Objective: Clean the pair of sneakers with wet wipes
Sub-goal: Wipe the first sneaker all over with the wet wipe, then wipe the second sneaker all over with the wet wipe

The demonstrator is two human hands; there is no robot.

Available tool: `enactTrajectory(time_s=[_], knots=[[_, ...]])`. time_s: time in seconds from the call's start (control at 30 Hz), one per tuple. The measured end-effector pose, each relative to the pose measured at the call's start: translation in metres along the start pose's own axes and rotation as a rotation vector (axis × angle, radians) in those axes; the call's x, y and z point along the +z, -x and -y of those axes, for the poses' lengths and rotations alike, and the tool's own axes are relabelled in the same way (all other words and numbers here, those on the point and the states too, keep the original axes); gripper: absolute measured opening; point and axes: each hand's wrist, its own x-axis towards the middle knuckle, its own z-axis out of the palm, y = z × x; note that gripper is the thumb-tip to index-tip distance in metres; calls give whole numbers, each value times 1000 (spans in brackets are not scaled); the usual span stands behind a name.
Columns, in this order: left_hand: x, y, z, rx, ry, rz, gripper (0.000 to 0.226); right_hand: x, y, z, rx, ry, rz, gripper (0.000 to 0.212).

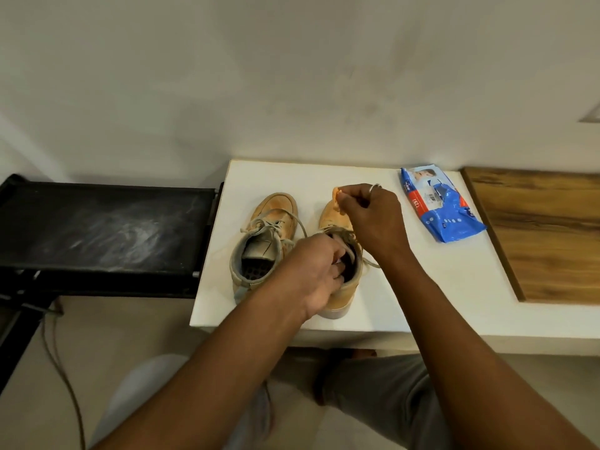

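**Wiping the toe of the right sneaker**

The left hand (311, 274) is gripping the collar of the right sneaker (334, 212), with its fingers curling into the opening and pinning the shoe to the white table (422, 287). The right hand (370, 216) is pinching a small crumpled wipe (337, 193) against the toe.

To do this step well, the left hand should probably be bearing down so the shoe is not sliding. The right should be working in short strokes from the toe back towards the laces. The wipe is looking as orange as the shoe, so it is likely worth turning it to a fresh face or taking a new one.

Counting across: one black rack (97, 228) is standing beside the table. Two sneakers are sitting side by side, the left sneaker (269, 235) lying untouched with its laces loose. One wipe is in use. One blue pack of wet wipes (438, 206) is lying near the right hand, and one wooden panel (545, 235) is at the far edge.
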Motion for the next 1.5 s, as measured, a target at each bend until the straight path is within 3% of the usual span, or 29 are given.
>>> enactTrajectory(time_s=[0.13, 0.3, 0.63, 0.83, 1.13, 1.5], knots=[[-30, 24, 0, 112, -188, -29, 39, 12, 13, 10, -168, 0, 122, 10], [-74, 33, -15, 297, -32, -299, 34, 26, 15, 16, -354, 96, 211, 11], [-91, 22, -28, 152, 248, -355, 53, 37, 21, 18, -596, 251, 345, 13], [-79, 18, -29, 117, 248, -382, 53, 43, 25, 16, -641, 237, 463, 17], [-74, -5, -39, 114, 307, -394, 25, 47, 32, 28, -715, 404, 505, 18], [-71, -34, -41, 173, 422, -367, 30, 50, 30, 26, -642, 330, 566, 20]])
